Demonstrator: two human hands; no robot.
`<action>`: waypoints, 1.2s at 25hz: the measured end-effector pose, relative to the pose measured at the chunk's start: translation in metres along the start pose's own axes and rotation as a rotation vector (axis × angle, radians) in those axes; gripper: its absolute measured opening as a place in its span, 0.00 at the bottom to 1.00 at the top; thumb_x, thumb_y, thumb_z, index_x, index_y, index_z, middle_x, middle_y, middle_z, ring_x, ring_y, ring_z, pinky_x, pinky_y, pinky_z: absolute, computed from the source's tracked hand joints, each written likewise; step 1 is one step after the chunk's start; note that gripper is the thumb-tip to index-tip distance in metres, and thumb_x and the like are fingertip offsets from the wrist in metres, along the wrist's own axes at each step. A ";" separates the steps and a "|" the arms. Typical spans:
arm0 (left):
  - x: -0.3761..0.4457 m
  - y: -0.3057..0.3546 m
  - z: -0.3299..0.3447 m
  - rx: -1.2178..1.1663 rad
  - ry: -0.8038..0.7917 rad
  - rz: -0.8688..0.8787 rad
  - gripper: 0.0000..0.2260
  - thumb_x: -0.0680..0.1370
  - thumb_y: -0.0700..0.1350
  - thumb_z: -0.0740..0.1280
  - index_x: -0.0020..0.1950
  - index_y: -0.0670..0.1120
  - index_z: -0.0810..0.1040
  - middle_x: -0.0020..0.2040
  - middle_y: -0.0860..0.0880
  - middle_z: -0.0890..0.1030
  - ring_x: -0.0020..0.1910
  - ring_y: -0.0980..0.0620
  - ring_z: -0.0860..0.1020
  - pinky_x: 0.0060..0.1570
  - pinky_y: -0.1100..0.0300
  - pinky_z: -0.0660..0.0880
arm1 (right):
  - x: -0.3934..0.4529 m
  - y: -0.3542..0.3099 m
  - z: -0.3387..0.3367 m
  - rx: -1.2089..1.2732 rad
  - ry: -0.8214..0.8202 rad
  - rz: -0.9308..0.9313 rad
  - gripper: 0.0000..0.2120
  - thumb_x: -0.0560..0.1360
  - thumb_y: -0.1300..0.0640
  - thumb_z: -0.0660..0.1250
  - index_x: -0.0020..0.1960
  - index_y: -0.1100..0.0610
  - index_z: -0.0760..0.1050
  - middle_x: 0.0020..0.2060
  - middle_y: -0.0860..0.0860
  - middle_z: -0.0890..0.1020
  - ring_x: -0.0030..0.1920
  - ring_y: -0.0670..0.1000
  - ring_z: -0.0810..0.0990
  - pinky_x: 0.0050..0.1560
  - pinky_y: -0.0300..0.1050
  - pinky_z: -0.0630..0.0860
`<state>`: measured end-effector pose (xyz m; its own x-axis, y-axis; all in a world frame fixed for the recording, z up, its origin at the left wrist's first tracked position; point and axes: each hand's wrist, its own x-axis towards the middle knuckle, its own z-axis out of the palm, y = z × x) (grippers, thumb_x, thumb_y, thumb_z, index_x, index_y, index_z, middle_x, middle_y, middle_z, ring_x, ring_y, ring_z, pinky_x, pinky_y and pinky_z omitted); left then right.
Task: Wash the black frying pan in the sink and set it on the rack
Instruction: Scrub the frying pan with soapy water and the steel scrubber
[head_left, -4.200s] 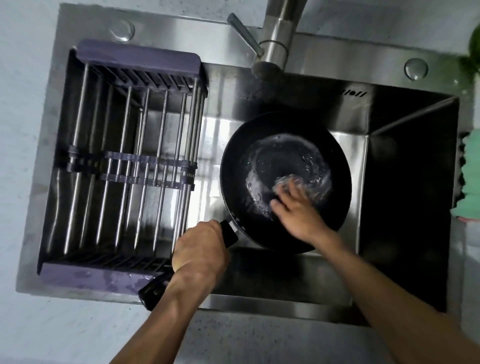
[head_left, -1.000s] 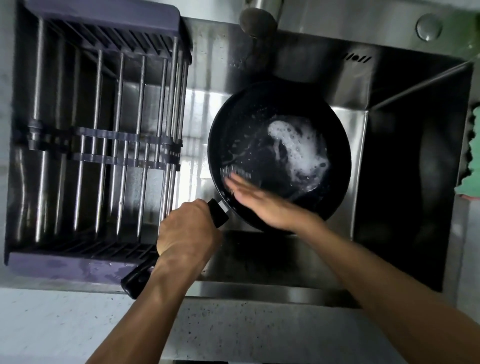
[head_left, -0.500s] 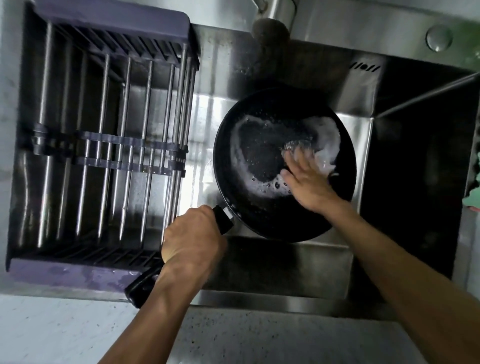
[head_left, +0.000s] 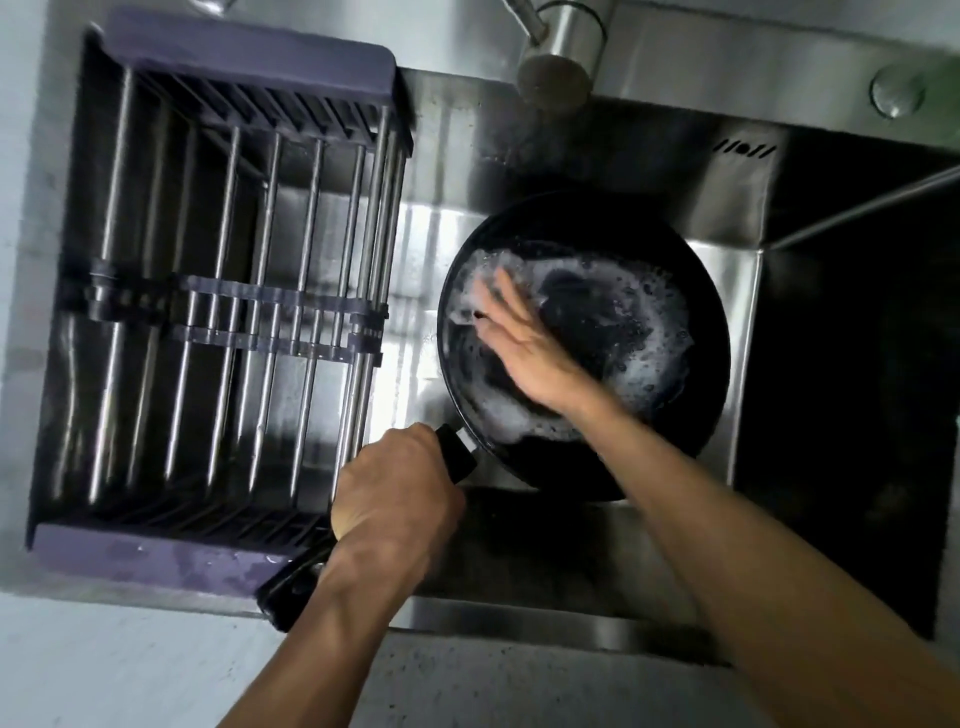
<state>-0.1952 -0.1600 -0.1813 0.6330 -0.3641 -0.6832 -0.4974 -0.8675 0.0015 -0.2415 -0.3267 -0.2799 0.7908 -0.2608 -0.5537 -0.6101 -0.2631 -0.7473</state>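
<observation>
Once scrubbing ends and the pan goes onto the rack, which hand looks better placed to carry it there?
Left, probably. The left hand already grips the frying pan's handle and sits right beside the rack. The right hand lies flat in the suds, farther from the rack.

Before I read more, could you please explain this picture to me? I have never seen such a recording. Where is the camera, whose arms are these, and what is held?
There is no machine here. A person wears one camera on the head, and it looks down at their own two bare hands. Below is a steel sink with a tap at the top. On its left side sits a rack of metal bars in a purple frame. The left hand grips the handle of a black frying pan, which is over the sink basin. The right hand presses flat inside the pan with straight fingers, among white soap foam. Whether a sponge lies under the fingers cannot be told.
</observation>
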 end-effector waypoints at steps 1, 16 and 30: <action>0.000 0.001 0.000 0.002 -0.001 -0.004 0.13 0.70 0.46 0.68 0.53 0.48 0.75 0.47 0.49 0.79 0.47 0.45 0.80 0.38 0.58 0.68 | 0.001 0.011 -0.021 -0.112 0.070 0.097 0.25 0.86 0.44 0.48 0.81 0.42 0.47 0.80 0.42 0.37 0.77 0.44 0.32 0.77 0.50 0.32; 0.000 -0.002 -0.002 -0.025 0.035 0.021 0.11 0.70 0.45 0.67 0.52 0.47 0.75 0.32 0.54 0.65 0.36 0.48 0.71 0.35 0.57 0.67 | -0.005 0.076 -0.101 -0.939 0.133 0.016 0.34 0.80 0.40 0.42 0.81 0.57 0.55 0.81 0.56 0.53 0.81 0.57 0.46 0.78 0.55 0.44; 0.001 0.001 -0.001 -0.041 0.004 0.007 0.11 0.67 0.44 0.67 0.49 0.48 0.73 0.32 0.53 0.63 0.35 0.47 0.69 0.36 0.58 0.68 | -0.082 0.020 -0.004 -0.199 -0.294 0.079 0.26 0.85 0.42 0.46 0.81 0.46 0.51 0.81 0.43 0.44 0.79 0.44 0.38 0.75 0.41 0.36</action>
<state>-0.1942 -0.1615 -0.1811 0.6319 -0.3712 -0.6804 -0.4771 -0.8781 0.0359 -0.3186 -0.3140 -0.2475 0.7038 -0.0165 -0.7102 -0.6443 -0.4358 -0.6284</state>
